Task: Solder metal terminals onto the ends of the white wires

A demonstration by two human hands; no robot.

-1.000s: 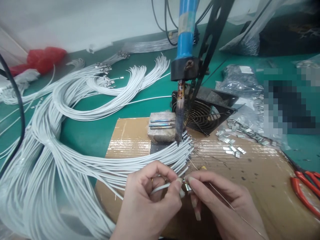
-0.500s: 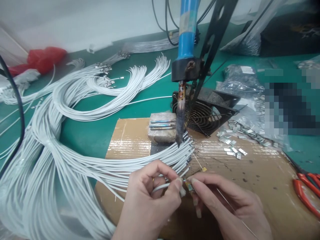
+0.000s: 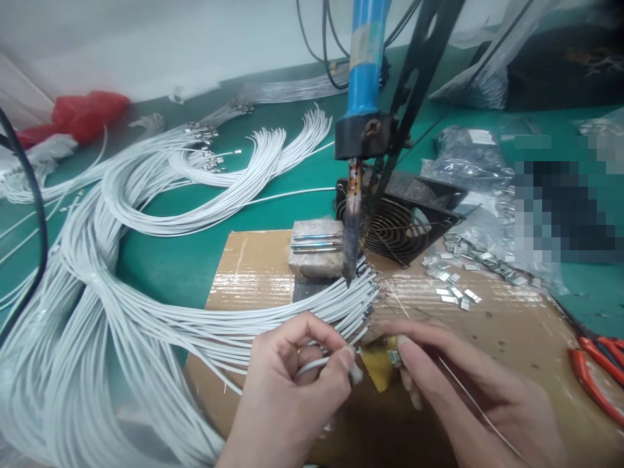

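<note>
My left hand [image 3: 297,383] is closed in a pinch on the end of a white cable [image 3: 312,366]. A small whitish piece shows at its thumb tip. To its right my right hand [image 3: 468,383], also closed, pinches a small silvery-green metal piece [image 3: 394,357] between thumb and fingers. A yellow translucent piece of tape or film [image 3: 379,369] lies between the two hands; whether it is attached to anything I cannot tell. A thin solder-like wire [image 3: 480,406] runs through my right hand. Just above hangs a soldering iron [image 3: 350,247], its tip pointing down.
White cables [image 3: 234,318] fan across the cardboard [image 3: 253,260] from a big bundle at left. Behind the iron are a block with metal rods [image 3: 316,250] and a black fan [image 3: 404,227]. Small metal pieces [image 3: 455,296] lie right, near red-handled pliers [image 3: 589,377].
My right hand has moved right, away from my left hand, carrying the small metal piece. More of the yellow piece now shows between them. My left hand stays almost still.
</note>
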